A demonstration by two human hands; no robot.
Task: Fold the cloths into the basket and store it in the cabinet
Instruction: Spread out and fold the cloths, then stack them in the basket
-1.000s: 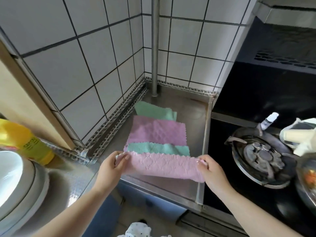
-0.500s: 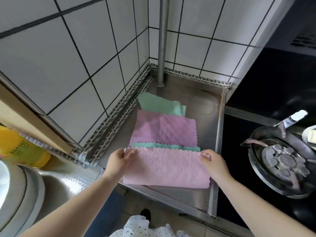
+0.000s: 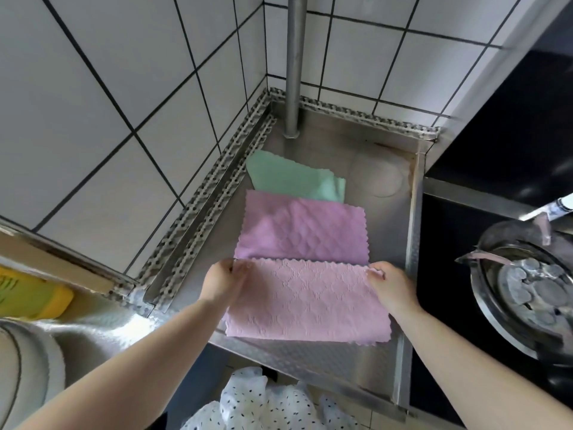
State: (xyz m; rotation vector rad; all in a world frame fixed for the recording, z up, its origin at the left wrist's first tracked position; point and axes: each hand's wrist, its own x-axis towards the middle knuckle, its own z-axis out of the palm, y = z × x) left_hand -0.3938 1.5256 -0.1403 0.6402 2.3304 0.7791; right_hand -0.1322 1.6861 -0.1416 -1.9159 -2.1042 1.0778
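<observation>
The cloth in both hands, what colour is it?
Light pink cloth with a diamond weave, in the head view.

green cloth (image 3: 294, 181): near half under purple cloth (image 3: 302, 232) | yellow bottle (image 3: 34, 294): cut by left edge

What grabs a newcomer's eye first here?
The pale pink cloth at centre, pinched at its far corners by the left hand and right hand. Behind it on the steel counter lie a mauve cloth and a green cloth.

Both hands, left (image 3: 222, 279), right (image 3: 391, 287), pinch pink cloth (image 3: 305, 301) far corners on steel counter (image 3: 384, 361)
</observation>
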